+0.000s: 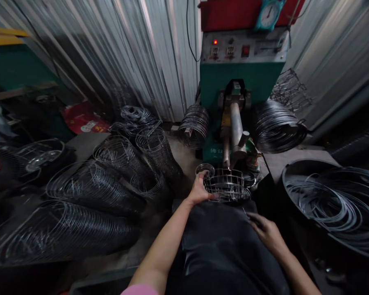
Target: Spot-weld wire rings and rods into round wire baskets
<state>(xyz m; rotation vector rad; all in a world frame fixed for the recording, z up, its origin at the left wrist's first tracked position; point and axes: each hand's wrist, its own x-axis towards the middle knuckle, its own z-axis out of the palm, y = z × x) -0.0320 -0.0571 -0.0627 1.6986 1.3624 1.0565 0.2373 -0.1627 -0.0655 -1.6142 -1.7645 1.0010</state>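
A round wire basket (224, 184) stands under the electrodes of a green spot-welding machine (212, 78), in front of my lap. My left hand (199, 190) grips its left side, with the thumb low on the wires and the fingers at the upper rim. Lower right, over the dark apron (221, 241), my right hand (269, 233) is closed around something dark and thin. A fine wire-like tip points from it toward the basket, but its kind is too dim to tell. The upper welding arm (236, 119) comes down just behind the basket's rim.
Stacks of wire rings and frames (80, 229) cover the left floor. Wire coils hang beside the machine, a large one (279, 127) on its right. A black tub (295, 164) with loose wire hoops stands at right. A dial gauge (269, 15) sits above the control panel (242, 47).
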